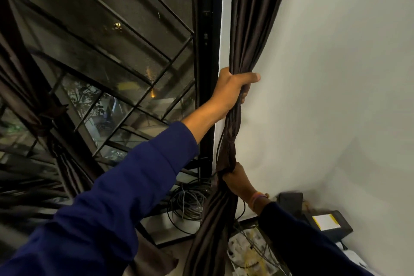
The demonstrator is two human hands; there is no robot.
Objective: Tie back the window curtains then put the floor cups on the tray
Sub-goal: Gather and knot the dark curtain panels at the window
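A dark brown curtain (pixel 251 18) hangs bunched against the white wall, just right of the black window frame. My left hand (pixel 233 87) grips the gathered fabric at mid height, thumb out toward the wall. Lower down, my right hand (pixel 237 180) holds the same bundle where the cloth is twisted into a rope. At the far left a second brown curtain (pixel 44 119) is tied in a knot. No cups or tray are in view.
The window (pixel 112 56) with a dark metal grille fills the left. Coiled cables (pixel 190 201) lie on the sill below. A black box with a yellow label (pixel 324 222) and loose wires sit low right against the white wall (pixel 347 74).
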